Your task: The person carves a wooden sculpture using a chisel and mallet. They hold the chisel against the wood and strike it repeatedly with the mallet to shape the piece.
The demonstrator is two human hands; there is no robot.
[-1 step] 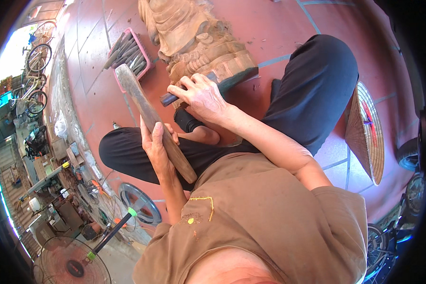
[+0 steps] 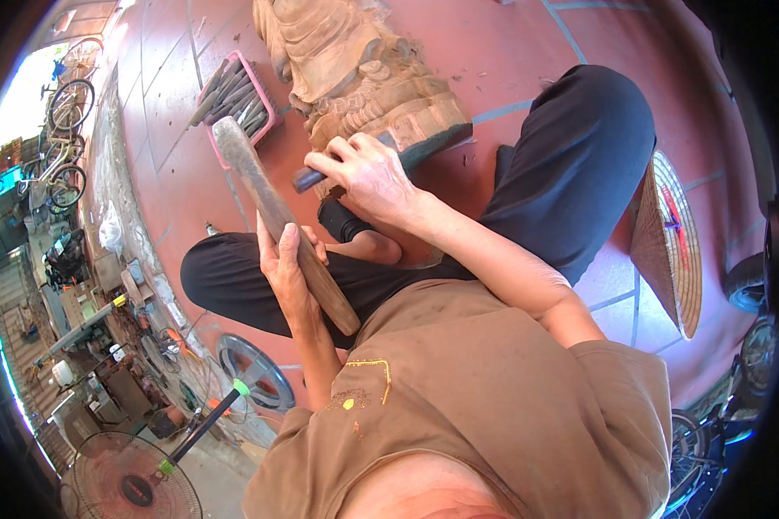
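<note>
My left hand (image 2: pixel 286 259) is wrapped around a long, worn wooden club (image 2: pixel 273 201), which slants from my lap up toward the basket. In my closed right hand (image 2: pixel 370 179) is a dark chisel (image 2: pixel 306 179). Its blunt end sticks out left of my fingers; its working tip is hidden behind the hand. Just beyond lies a carved wooden statue (image 2: pixel 350 73) with folded drapery, its base toward me. The chisel is beside that base; whether it touches the wood I cannot tell.
A pink basket (image 2: pixel 275 121) full of dark chisels (image 2: pixel 231 93) stands left of the statue on red floor tiles. My crossed legs frame the work. A conical hat (image 2: pixel 671 242) leans at my right. Lower left stands a fan (image 2: pixel 136 484), with bicycles (image 2: pixel 71 108) farther off.
</note>
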